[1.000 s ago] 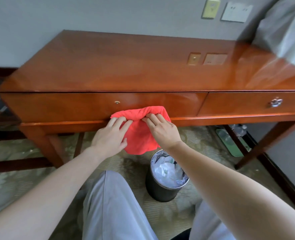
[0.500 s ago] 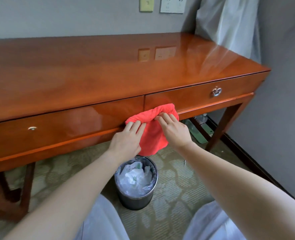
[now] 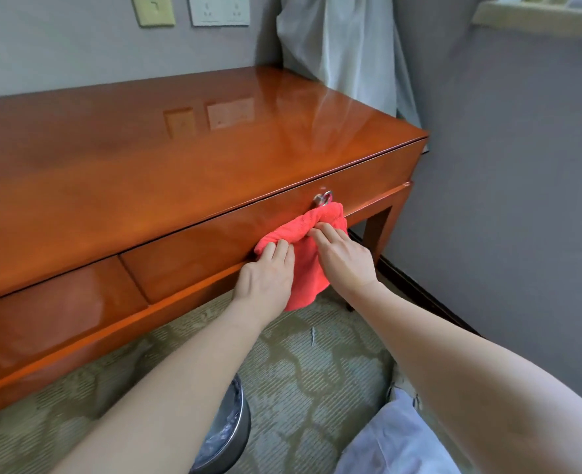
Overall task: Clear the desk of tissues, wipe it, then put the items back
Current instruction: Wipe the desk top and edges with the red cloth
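Head view, left hand point(image 3: 265, 280), right hand point(image 3: 346, 260) pressing red cloth point(image 3: 308, 273) on closed drawer point(image 3: 197, 265), plastic-lined bin point(image 3: 229, 439) below

The cloth point(image 3: 305, 268) lies against the front of the desk point(image 3: 180, 159), just under its drawer handle point(image 3: 323, 199); the bin point(image 3: 243, 429) stands before the desk (half hidden), the curtain point(image 3: 344, 46) behind its right end.
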`<state>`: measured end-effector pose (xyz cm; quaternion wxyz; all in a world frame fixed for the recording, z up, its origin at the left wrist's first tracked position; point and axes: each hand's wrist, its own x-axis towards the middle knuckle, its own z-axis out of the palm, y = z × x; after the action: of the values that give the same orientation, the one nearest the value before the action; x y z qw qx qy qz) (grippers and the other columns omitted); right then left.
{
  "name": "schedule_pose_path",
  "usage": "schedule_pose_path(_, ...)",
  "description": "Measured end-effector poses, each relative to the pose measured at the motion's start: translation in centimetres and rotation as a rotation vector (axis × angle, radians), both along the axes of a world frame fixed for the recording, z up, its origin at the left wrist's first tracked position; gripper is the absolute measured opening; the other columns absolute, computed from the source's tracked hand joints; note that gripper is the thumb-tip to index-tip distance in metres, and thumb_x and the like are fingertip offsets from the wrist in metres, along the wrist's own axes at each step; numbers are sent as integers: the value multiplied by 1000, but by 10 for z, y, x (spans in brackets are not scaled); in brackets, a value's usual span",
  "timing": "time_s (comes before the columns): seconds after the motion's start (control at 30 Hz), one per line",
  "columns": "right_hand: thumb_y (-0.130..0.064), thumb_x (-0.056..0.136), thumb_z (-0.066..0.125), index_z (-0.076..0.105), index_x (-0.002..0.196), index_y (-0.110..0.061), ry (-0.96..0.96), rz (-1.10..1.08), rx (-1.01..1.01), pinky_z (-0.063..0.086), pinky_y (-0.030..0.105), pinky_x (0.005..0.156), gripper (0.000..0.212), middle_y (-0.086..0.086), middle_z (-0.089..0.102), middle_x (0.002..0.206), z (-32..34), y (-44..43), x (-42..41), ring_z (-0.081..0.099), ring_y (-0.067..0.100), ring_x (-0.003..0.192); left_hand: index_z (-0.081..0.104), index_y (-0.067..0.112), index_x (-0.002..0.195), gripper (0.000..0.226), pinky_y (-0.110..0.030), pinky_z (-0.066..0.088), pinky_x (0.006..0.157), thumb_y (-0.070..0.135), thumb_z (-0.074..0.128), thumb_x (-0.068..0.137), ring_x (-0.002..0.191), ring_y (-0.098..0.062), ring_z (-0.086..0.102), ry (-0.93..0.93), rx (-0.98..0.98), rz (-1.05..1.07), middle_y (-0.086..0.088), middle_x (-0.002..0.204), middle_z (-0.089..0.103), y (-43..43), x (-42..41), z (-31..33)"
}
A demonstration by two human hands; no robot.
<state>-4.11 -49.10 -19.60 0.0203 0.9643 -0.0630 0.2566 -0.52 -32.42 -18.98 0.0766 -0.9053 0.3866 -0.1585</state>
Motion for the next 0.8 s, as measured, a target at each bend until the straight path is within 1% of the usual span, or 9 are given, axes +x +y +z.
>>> schedule_pose_path(0.1,-18,83,37,67,110,-18,-7,-61,11,47,27,45,40,-5,66,104,0,-35,4,67,18,76,56,10,129,59,-23,48,49,32,71,78,102,-15,55,9,-4,-23,-1,114,56,-39,7,2)
schedule_pose_path(0.17,-17,83,36,67,110,-19,-2,-91,21,47,27,47,41,-6,66,104,0,-56,7,68,17,78,52,8,133,59,-22,47,50,30,68,81,105,-16,53,3,9,-40,-2,117,54,-60,12,1)
schedule_pose_path(0.23,-16,85,36,66,114,-18,17,-113,43,50,29,52,41,-5,66,110,-1,-77,11,68,18,86,46,7,137,59,-21,46,52,29,64,85,109,-16,51,-17,9,-65,-3,122,52,-84,16,1)
schedule_pose_path(0.3,-12,88,46,63,119,-19,36,-133,80,52,32,60,36,-4,63,120,-2,-101,14,67,20,97,45,6,137,56,-21,42,50,27,60,87,109,-16,50,-31,-15,-84,-4,122,51,-111,20,1)
schedule_pose_path(0.37,-11,90,54,60,125,-19,44,-151,93,52,32,67,36,-4,61,127,-2,-126,17,65,20,106,48,7,135,51,-20,41,48,24,56,88,106,-15,51,-51,-20,-110,-3,120,53,-137,25,0)
schedule_pose_path(0.5,-13,94,50,57,131,-20,52,-152,113,51,34,75,37,-4,57,134,0,-169,22,61,20,113,58,10,126,41,-20,31,44,19,48,87,95,-11,53,-130,-4,-162,1,108,56,-182,33,-2)
schedule_pose_path(0.6,-14,94,49,57,131,-19,33,-133,146,50,35,76,38,-3,56,136,0,-195,23,60,21,114,58,11,120,35,-21,26,44,17,45,88,91,-11,52,-169,10,-169,1,104,55,-206,37,-3)
schedule_pose_path(0.7,-16,93,51,56,132,-20,31,-101,168,50,35,80,40,-4,55,137,-1,-217,25,58,21,118,56,9,125,39,-21,28,46,18,40,91,94,-12,52,-169,24,-171,-1,108,56,-224,39,-1)
schedule_pose_path(0.8,-16,93,51,54,135,-20,25,-67,192,50,33,82,42,-5,52,140,-2,-232,27,55,19,122,54,8,130,41,-19,36,48,20,45,91,97,-13,52,-181,-31,-166,-1,112,55,-239,40,-6)
